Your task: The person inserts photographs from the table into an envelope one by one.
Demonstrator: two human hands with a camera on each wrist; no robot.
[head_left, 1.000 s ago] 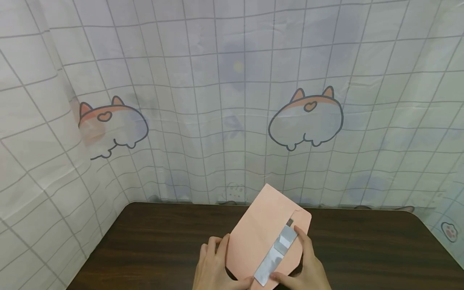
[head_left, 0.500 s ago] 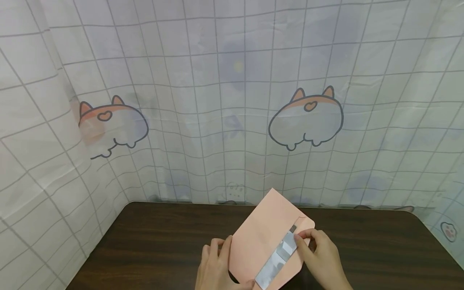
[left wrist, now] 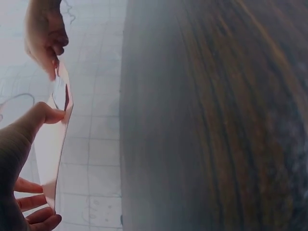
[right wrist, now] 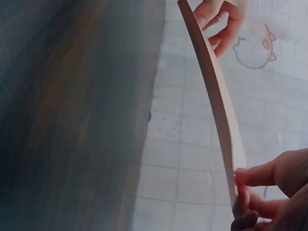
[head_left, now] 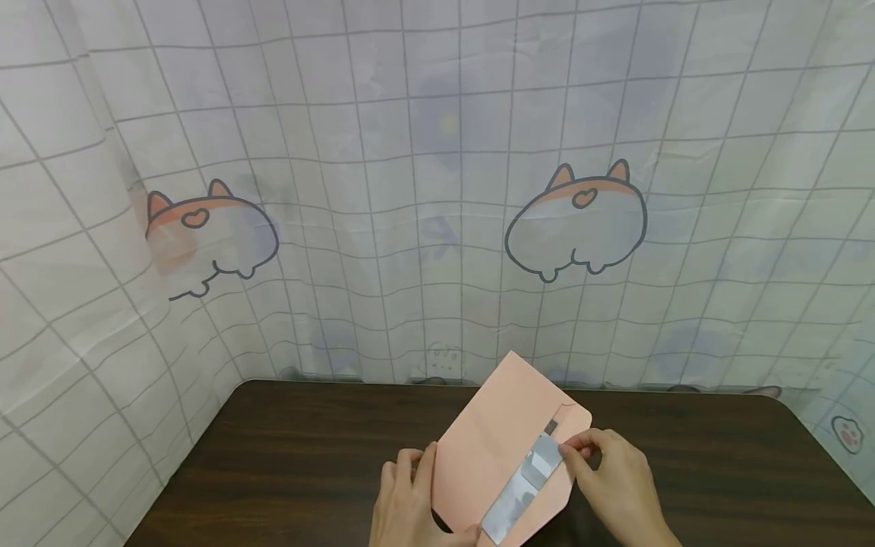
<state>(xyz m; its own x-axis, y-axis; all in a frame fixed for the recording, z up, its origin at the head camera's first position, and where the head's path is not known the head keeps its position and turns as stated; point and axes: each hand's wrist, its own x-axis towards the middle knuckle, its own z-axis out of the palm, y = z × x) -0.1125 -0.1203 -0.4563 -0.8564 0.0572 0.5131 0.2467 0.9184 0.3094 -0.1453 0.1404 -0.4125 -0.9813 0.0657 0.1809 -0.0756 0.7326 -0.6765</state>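
Note:
A pink paper envelope (head_left: 478, 448) is held tilted above the table in the head view. A shiny silver-grey strip (head_left: 521, 486) lies along its opening, with a small dark piece at the upper end. My left hand (head_left: 409, 497) grips the envelope's left and lower edges, its thumb near the strip's lower end. In the left wrist view the left thumb (left wrist: 48, 115) presses one face while the fingers spread behind. On the other side my right hand (head_left: 618, 479) pinches the right edge beside the strip's upper end. The right wrist view shows the envelope (right wrist: 216, 96) nearly edge-on.
A dark wood-grain table (head_left: 287, 456) with rounded far corners lies beneath the hands. Behind and around it hangs a white curtain (head_left: 383, 190) with grey grid lines and cartoon animal prints.
My right hand has moved from the envelope's lower right side to pinch its upper right edge. The envelope has shifted slightly right and down. My left hand keeps its hold.

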